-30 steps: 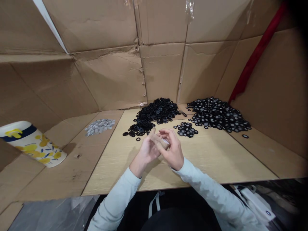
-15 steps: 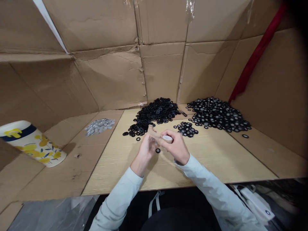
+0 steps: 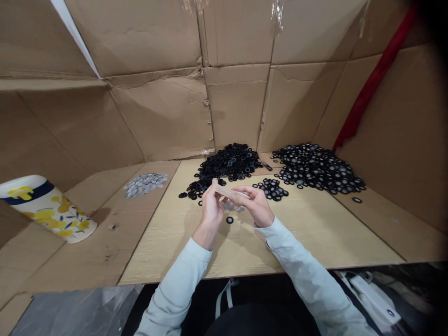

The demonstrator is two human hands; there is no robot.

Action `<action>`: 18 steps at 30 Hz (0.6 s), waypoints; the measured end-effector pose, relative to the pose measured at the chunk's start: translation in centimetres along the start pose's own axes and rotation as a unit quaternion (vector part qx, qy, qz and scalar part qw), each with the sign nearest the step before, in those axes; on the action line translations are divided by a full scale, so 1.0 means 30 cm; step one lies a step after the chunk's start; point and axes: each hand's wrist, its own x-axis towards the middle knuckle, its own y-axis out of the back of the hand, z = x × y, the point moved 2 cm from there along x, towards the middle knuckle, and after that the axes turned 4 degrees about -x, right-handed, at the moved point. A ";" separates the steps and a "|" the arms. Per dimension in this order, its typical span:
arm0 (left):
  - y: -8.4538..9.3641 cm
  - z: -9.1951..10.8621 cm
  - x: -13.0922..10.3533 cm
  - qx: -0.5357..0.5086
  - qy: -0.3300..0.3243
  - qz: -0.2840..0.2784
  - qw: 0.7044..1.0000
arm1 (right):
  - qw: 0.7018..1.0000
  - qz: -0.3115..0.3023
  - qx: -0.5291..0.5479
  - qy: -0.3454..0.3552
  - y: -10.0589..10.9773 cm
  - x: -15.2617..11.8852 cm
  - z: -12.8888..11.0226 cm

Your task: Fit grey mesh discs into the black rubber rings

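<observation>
My right hand (image 3: 259,205) grips a roll of tape (image 3: 242,192), tilted so its edge faces me. A pale strip (image 3: 226,190) stretches from the roll to my left hand (image 3: 212,205), whose fingers are closed on its end. Under the strip, between the hands, are several small grey discs (image 3: 234,206), blurred; I cannot tell whether they fall or lie on the board. Just below, a black ring with a light centre (image 3: 229,220) lies on the board. Behind my left hand spreads a heap of black rings (image 3: 229,161).
Grey discs form a pile (image 3: 145,184) at the left. A small group (image 3: 273,189) and a large heap (image 3: 315,168) of light-centred black rings lie at the right. A patterned cup (image 3: 49,207) stands far left. Cardboard walls (image 3: 157,112) enclose the yellowish board (image 3: 297,238).
The roll has tipped so its white face no longer shows fully. The strip between my hands now lies flatter, and blurred grey discs have appeared beneath it.
</observation>
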 end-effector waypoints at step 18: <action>-0.005 0.008 -0.023 -0.048 -0.191 -0.031 0.980 | 0.988 0.054 -0.146 -0.019 0.054 0.046 0.035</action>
